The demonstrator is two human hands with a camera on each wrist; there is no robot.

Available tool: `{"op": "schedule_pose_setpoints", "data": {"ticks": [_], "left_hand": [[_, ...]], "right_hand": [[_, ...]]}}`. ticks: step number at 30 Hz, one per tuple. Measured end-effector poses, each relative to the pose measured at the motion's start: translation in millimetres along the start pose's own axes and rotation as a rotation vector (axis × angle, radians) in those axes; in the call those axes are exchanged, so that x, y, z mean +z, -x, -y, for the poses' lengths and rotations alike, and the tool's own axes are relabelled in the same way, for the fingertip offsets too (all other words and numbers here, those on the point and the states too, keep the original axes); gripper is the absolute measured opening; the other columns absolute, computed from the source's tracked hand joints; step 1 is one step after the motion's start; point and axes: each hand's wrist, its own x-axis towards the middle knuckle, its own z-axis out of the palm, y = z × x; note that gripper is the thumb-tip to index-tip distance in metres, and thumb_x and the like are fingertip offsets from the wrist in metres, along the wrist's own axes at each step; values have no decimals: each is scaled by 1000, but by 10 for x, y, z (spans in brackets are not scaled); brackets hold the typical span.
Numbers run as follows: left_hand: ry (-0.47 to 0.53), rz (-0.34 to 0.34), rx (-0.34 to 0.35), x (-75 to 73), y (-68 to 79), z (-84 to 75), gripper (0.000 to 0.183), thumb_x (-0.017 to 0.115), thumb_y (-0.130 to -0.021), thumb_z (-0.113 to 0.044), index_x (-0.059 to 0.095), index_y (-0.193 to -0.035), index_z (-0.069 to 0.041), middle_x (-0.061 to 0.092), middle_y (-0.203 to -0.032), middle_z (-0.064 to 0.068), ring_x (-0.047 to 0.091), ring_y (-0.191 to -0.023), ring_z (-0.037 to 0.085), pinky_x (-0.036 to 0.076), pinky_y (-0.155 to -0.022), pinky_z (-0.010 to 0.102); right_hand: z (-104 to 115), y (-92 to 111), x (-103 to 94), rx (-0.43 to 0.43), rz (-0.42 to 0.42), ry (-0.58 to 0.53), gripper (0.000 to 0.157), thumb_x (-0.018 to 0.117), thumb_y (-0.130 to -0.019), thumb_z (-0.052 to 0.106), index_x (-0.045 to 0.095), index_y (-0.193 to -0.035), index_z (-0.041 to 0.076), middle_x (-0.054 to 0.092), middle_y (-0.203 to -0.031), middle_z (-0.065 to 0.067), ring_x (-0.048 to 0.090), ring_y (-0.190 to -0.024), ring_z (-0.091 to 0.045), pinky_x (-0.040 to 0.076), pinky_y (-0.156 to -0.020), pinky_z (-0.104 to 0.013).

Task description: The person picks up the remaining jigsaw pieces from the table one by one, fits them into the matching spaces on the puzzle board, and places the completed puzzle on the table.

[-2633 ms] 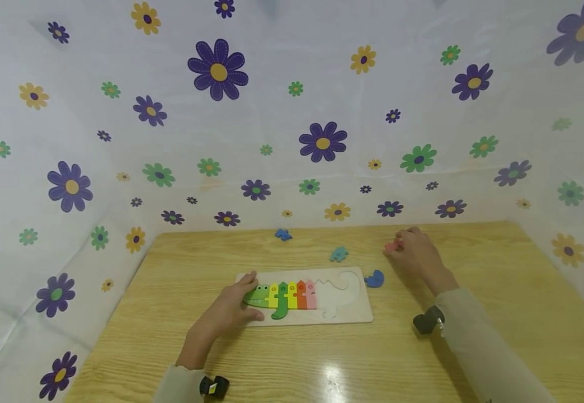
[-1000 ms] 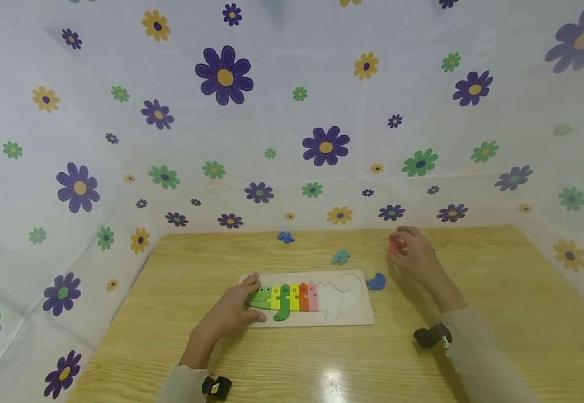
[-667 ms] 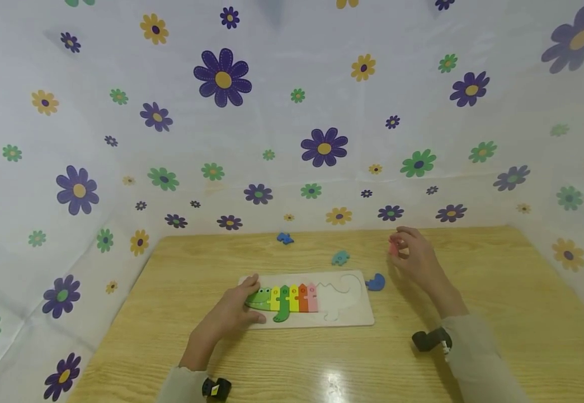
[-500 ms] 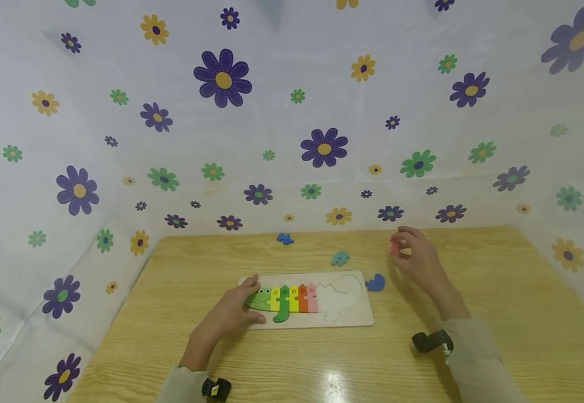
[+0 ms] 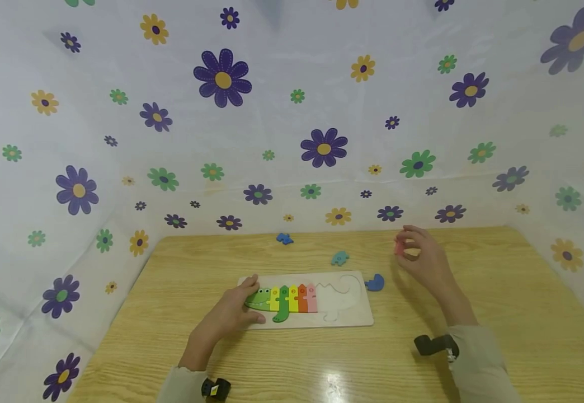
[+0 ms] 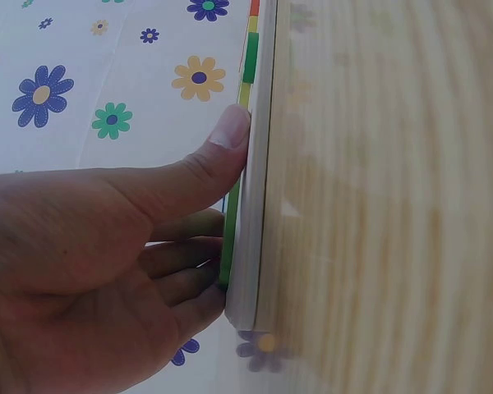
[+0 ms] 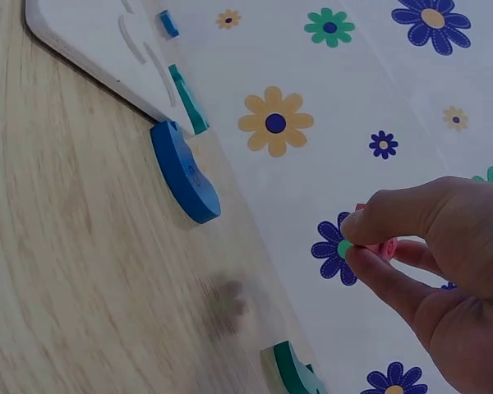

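Note:
A pale wooden puzzle board lies on the table. A green crocodile head and a row of yellow, green, orange and pink pieces fill its left part; on the right the recess with the tail outline is bare. My left hand rests at the board's left end, thumb by the front edge, fingers over the head piece, as the left wrist view also shows. To the right, behind the board, my right hand pinches a reddish-pink puzzle piece between thumb and fingers, held upright; fingers partly cover it.
Close to the board's right end lies a blue curved tail piece. Behind the board are a teal piece and a blue piece. The right wrist view adds a green piece. Flower-printed sheeting encloses the table's back and sides.
My right hand has raised the reddish-pink piece from low over the table, turned it upright and drifted slightly right with it. My left hand keeps its place on the board.

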Motion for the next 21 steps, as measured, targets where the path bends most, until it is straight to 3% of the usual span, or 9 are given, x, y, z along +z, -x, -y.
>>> {"op": "schedule_pose_setpoints", "data": {"ticks": [10, 17, 21], "left_hand": [[-1, 2, -13, 21, -9, 10, 82, 85, -83, -19, 45, -149, 10, 31, -163, 23, 28, -150, 42, 30, -120, 55], [-9, 1, -21, 37, -34, 33, 82, 86, -84, -19, 45, -149, 9, 31, -164, 21, 27, -151, 41, 29, -120, 55], [-17, -3, -16, 53, -44, 48, 82, 86, -84, -20, 45, -149, 9, 31, -164, 21, 28, -151, 41, 30, -120, 55]], "right_hand": [[27, 28, -91, -16, -7, -57, 39, 75, -80, -17, 64, -116, -7, 55, -139, -29, 68, -102, -49, 60, -78, -37], [37, 16, -123, -8, -12, -84, 39, 73, -80, -19, 62, -115, -8, 55, -139, -28, 67, -105, -51, 55, -77, -13], [54, 15, -148, 14, -16, -93, 38, 74, -80, -18, 63, -115, -9, 55, -140, -27, 67, -105, -51, 56, -77, -14]]}}
